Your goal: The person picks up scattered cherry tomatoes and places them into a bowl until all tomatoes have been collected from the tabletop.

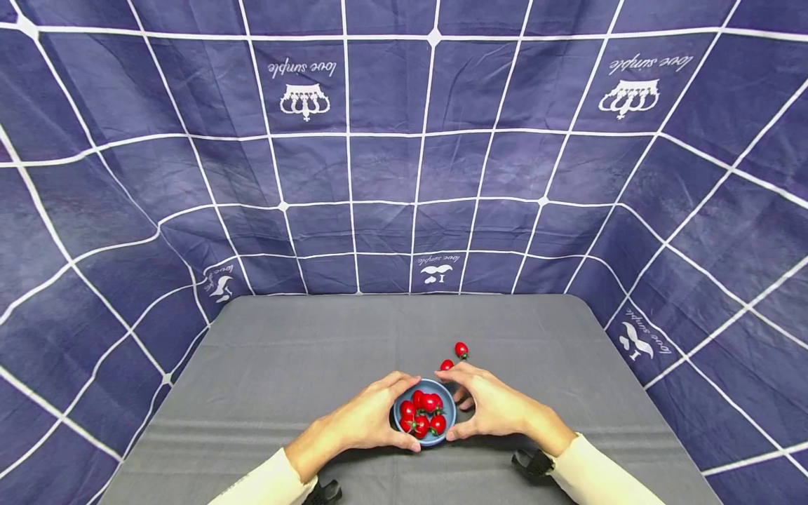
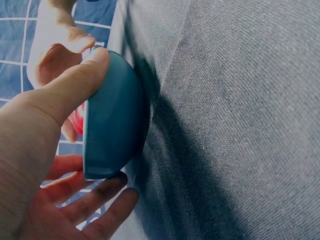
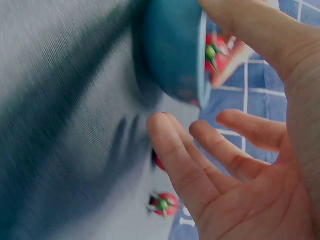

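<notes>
A blue bowl (image 1: 447,400) with several red cherry tomatoes (image 1: 429,402) in it sits on the grey cloth near the front. My left hand (image 1: 375,414) grips its left side, the thumb near the front rim and the fingers round the far side. In the left wrist view, the thumb lies against the bowl (image 2: 117,115) and fingertips meet its lower edge. My right hand (image 1: 499,405) curves beside the bowl's right side. Its thumb touches the rim in the right wrist view, while the other fingers (image 3: 172,145) spread apart from the bowl (image 3: 172,47).
Two loose cherry tomatoes lie beyond the right hand: one farther back (image 1: 461,349) and one near the fingertips (image 1: 447,365). The grey-covered table (image 1: 303,344) meets a blue, white-lined curtain (image 1: 385,168) at the back and sides. Dark straps (image 1: 533,463) are at both wrists.
</notes>
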`<state>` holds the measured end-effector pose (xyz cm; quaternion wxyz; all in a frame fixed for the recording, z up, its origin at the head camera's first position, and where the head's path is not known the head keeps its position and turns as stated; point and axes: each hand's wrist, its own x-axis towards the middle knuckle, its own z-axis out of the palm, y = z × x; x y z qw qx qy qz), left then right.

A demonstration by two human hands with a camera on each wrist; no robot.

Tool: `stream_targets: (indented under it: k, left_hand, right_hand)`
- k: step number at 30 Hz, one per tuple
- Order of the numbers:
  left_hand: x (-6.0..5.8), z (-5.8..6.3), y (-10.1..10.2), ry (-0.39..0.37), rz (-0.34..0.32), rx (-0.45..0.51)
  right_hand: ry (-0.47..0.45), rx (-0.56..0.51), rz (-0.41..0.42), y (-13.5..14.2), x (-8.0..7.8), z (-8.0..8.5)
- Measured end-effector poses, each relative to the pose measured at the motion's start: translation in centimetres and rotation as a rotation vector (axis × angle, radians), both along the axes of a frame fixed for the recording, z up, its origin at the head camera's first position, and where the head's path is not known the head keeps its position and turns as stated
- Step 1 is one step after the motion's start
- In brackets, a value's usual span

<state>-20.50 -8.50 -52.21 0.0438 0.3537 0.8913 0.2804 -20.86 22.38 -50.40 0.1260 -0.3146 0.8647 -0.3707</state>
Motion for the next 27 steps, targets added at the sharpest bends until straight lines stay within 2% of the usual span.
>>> stream_targets:
  k: [6, 13, 20, 27]
  left_hand:
    - [0.1, -0.1, -0.1, -0.008, 0.003, 0.020]
    - [0.0, 0.0, -0.1, 0.021, -0.014, 0.036]
    - [-0.1, 0.1, 0.0, 0.026, -0.020, 0.042]
    - [0.0, 0.1, 0.0, -0.001, -0.005, 0.030]
  right_hand:
    - [0.065, 0.002, -0.035, 1.8, -1.2, 1.4]
    - [0.185, 0.014, -0.106, 3.3, -3.8, 2.5]
    - [0.247, 0.055, -0.120, 4.2, -6.7, 1.7]
    - [0.184, 0.089, -0.088, 4.1, -8.9, 0.2]
